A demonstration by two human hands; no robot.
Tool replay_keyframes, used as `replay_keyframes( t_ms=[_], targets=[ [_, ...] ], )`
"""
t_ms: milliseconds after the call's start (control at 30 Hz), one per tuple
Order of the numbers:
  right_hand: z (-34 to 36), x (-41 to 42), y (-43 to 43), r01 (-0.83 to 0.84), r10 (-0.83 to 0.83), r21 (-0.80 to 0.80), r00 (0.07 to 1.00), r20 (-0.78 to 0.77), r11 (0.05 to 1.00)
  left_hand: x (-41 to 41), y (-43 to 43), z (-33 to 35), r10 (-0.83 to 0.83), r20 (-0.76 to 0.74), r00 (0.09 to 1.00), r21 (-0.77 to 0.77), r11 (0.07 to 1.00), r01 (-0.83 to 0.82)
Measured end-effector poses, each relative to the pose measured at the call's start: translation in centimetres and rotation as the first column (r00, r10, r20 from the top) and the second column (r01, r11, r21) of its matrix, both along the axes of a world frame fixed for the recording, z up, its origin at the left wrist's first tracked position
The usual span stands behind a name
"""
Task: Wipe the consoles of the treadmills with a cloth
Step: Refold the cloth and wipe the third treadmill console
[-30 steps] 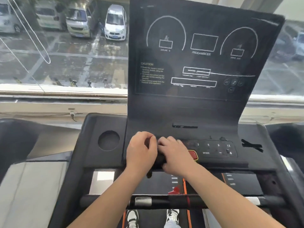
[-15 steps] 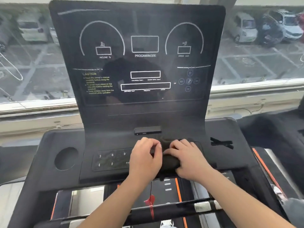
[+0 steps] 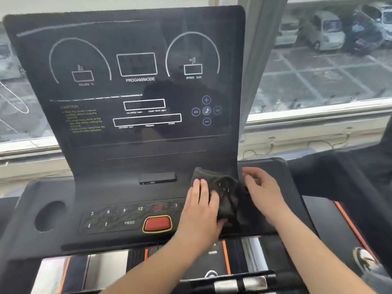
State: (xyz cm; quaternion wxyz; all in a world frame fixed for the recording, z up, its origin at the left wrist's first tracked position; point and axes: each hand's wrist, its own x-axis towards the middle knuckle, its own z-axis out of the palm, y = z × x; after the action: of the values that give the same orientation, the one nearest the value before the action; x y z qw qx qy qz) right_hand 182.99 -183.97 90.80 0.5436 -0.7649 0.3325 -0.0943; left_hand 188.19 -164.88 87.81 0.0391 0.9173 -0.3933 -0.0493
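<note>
A black treadmill console rises in front of me, with a dark display panel and a lower button strip carrying a red stop button. A dark cloth lies bunched on the right end of the button strip. My left hand presses down on the cloth's left side, fingers flat on it. Just right of the cloth, my right hand pinches its right edge at the console's corner.
A round cup holder sits at the console's left. A slim black slot lies below the display. The handlebar crosses at the bottom. Behind is a window over a car park; another treadmill stands to the right.
Both hands and the cloth have slid right along the button strip, uncovering the red stop button. The cloth has spread out more, and the view has shifted left.
</note>
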Motion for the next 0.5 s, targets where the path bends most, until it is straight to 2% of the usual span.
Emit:
replay_keyframes(
  t_ms=[100,167,233,300,400,467,500],
  targets=[
    [-1.4,0.1,0.1,0.023,-0.02,0.068,0.999,-0.034,0.997,4.4,-0.3,0.2,-0.108,0.078,0.991,-0.032,0.993,0.11],
    [-1.8,0.0,-0.1,0.056,-0.052,0.092,0.998,-0.047,0.994,5.3,-0.8,0.9,-0.103,0.08,0.991,-0.05,0.993,0.107],
    [-1.8,0.0,-0.3,0.027,-0.025,0.034,0.997,-0.074,0.999,3.6,-1.7,1.2,-0.043,-0.01,0.999,-0.149,0.988,0.041],
    [-1.3,0.1,-0.4,-0.021,0.02,-0.014,0.995,-0.095,1.0,0.5,-2.7,0.6,-0.071,-0.096,0.993,-0.267,0.963,0.044],
    [-1.3,0.2,-0.8,-0.068,0.06,-0.058,0.99,-0.13,0.996,-2.6,-2.3,-0.4,-0.305,-0.121,0.945,-0.301,0.918,0.258],
    [-1.3,0.2,-0.8,-0.11,0.09,-0.117,0.983,-0.162,0.987,-1.1,-1.3,-0.6,-0.427,-0.038,0.903,-0.228,0.884,0.408],
    [-1.4,0.2,-0.9,-0.127,0.102,-0.137,0.979,-0.174,0.982,0.4,-0.9,-0.2,-0.423,0.027,0.906,-0.174,0.89,0.421]
  ],
)
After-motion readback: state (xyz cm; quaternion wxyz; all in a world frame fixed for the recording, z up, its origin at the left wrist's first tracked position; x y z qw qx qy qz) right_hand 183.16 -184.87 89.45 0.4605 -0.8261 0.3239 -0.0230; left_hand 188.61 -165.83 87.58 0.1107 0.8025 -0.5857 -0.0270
